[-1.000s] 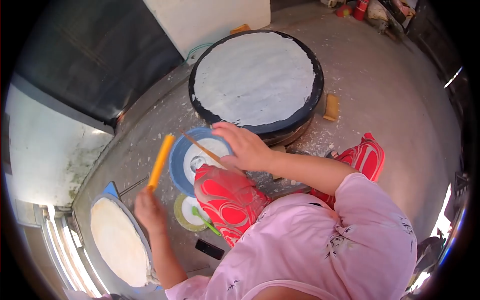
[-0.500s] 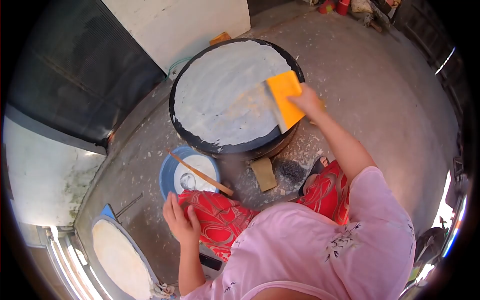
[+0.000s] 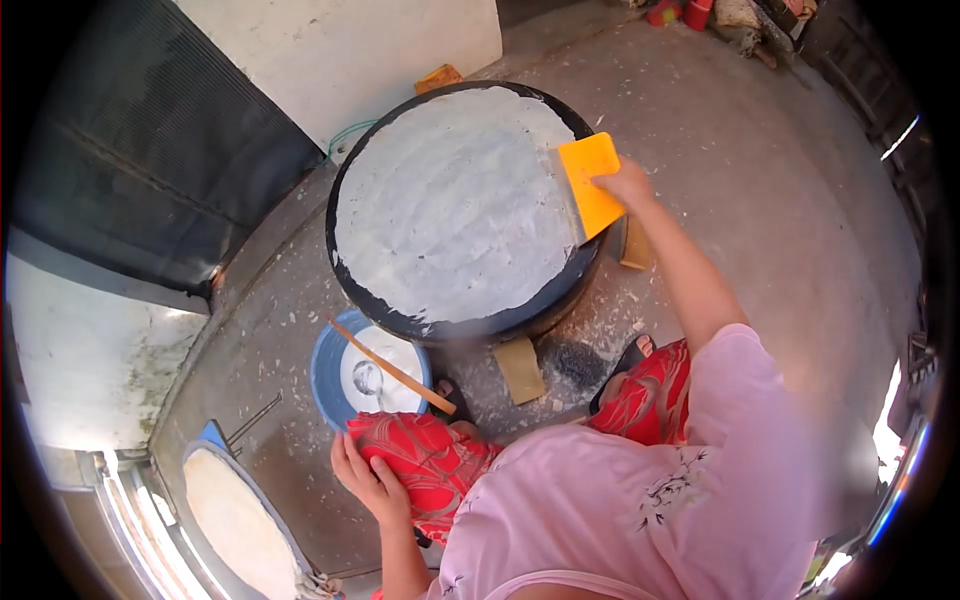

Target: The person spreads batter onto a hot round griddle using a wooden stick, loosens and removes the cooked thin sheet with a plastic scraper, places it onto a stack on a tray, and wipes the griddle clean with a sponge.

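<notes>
A wide round black griddle [image 3: 345, 262] stands in front of me, covered almost to its rim by a thin layer of whitish batter [image 3: 450, 200]. My right hand [image 3: 628, 186] grips a yellow scraper [image 3: 592, 185] at the griddle's right side. The scraper's edge rests at the right border of the batter layer. With fingers stretched out, my left hand [image 3: 372, 482] lies on my left knee, on the red patterned cloth [image 3: 425, 455]; it holds nothing. Close to that knee is a blue bucket [image 3: 326, 372] of white batter, with a wooden-handled ladle [image 3: 392, 368] leaning in it.
At lower left, a large pale round sheet [image 3: 240, 520] lies on a flat support. A brown flat piece [image 3: 519, 370] is on the floor below the griddle, beside a dark mesh-like pad [image 3: 575, 362]. Red containers [image 3: 696, 14] stand at the far back.
The scraper in my right hand has moved a little right and is less blurred. My left hand has lowered onto my knee. The whole view has shifted slightly.
</notes>
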The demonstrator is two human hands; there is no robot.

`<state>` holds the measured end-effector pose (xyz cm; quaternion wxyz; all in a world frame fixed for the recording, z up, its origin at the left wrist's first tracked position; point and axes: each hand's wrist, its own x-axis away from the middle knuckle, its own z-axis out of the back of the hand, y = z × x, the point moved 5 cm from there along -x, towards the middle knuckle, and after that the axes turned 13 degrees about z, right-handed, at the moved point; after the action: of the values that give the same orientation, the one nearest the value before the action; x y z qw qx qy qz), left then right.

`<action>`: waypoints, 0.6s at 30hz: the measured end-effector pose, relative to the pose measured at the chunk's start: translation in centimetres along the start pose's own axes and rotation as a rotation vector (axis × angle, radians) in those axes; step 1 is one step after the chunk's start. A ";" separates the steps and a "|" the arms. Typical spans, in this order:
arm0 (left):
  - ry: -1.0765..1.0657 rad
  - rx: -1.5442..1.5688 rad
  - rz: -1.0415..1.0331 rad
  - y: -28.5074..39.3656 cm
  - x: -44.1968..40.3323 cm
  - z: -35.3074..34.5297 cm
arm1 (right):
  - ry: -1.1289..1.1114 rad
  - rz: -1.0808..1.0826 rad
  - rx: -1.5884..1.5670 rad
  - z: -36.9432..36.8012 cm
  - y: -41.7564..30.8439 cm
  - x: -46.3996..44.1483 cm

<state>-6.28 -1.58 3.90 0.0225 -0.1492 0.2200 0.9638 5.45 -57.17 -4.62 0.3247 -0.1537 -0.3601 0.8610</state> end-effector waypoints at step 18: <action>-0.041 -0.031 0.071 1.3 -2.1 -1.9 | 0.155 0.003 0.396 2.1 -0.6 -8.9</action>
<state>-3.89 -3.48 3.42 -0.0096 -0.1218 0.2099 0.9701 11.25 -63.89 -2.41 0.3741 -0.1529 -0.1575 0.9010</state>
